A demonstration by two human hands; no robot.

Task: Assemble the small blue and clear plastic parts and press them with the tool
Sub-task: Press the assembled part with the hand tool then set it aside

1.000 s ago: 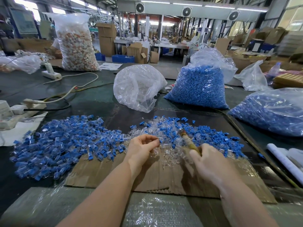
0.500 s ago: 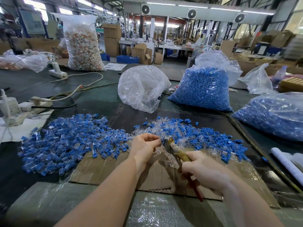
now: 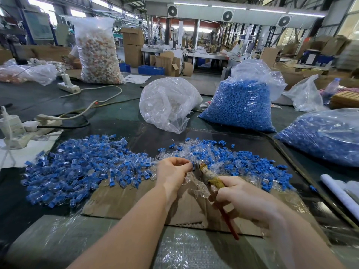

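My left hand (image 3: 172,171) pinches a small blue and clear part (image 3: 192,165) at its fingertips. My right hand (image 3: 240,197) grips the taped, red-handled pliers (image 3: 208,176), whose metal jaws sit against that part. Both hands hover over a cardboard sheet (image 3: 124,200). A pile of joined blue and clear pieces (image 3: 77,167) spreads on the left. A pile of loose blue and clear parts (image 3: 242,162) lies behind the hands on the right.
A clear bag (image 3: 169,103), a bag of blue parts (image 3: 240,105) and another blue-filled bag (image 3: 326,136) stand behind and to the right. Power strips and cables (image 3: 29,129) lie at the left. White rolls (image 3: 340,193) rest at the right edge.
My right hand has swung the pliers left from the right pile until the jaws reach the part that my left hand pinches. My left hand has stayed almost still.
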